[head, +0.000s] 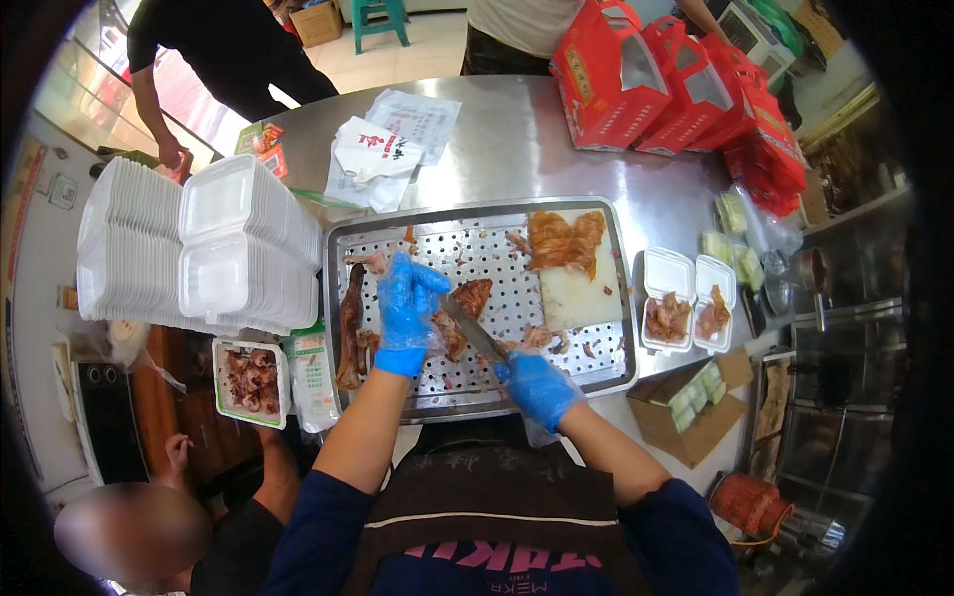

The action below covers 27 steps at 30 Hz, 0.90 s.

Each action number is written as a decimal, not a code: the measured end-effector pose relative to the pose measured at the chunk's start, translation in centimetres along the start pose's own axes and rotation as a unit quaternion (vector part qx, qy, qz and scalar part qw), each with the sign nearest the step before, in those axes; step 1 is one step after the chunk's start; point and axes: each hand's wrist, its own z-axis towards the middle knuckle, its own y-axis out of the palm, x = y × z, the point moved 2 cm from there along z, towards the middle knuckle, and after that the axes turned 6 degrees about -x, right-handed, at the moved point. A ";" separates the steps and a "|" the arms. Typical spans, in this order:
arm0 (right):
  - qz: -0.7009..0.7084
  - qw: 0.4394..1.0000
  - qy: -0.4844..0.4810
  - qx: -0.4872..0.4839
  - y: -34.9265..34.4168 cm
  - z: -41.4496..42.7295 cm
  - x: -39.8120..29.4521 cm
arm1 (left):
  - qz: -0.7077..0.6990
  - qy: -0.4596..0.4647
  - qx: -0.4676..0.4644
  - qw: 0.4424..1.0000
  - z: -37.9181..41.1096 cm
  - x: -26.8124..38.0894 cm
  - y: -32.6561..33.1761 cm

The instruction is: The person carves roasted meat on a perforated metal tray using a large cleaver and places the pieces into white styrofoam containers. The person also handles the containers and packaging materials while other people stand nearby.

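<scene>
My right hand (538, 387), in a blue glove, grips a knife (475, 328) with its blade pointing up and left. My left hand (408, 305), gloved in blue too, is over the left half of a perforated steel tray (477, 246), close to the knife tip. Whether its curled fingers hold anything cannot be made out. Between the hands lies a browned piece of roast meat (472, 296), partly behind the blade. A dark roasted leg (349, 328) rests along the tray's left side. Flattened golden-brown meat with skin (566, 242) lies on a white cutting board (585, 302) at the right.
Stacked white foam boxes (246, 261) stand left of the tray. Two open foam boxes with meat (667, 316) are at right. Red carrier bags (618, 82) occupy the far right. At lower left, a co-worker's arm (279, 462) reaches beneath a container of meat pieces (252, 380).
</scene>
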 end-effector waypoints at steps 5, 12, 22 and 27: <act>-0.073 0.997 -0.023 -0.033 4.6 3.6 1.5 | 0.077 0.061 -0.089 0.991 -0.7 -1.6 3.0; -0.013 0.999 -0.023 0.042 5.3 5.7 3.0 | 0.168 0.115 0.036 0.978 -3.0 0.1 -2.6; 0.043 0.994 0.048 0.087 4.3 3.5 3.7 | 0.826 0.144 -0.095 0.536 -6.7 0.6 -6.4; 0.085 0.971 0.026 0.221 6.6 4.9 7.1 | 0.829 0.046 -0.311 0.463 -4.8 -2.5 -5.9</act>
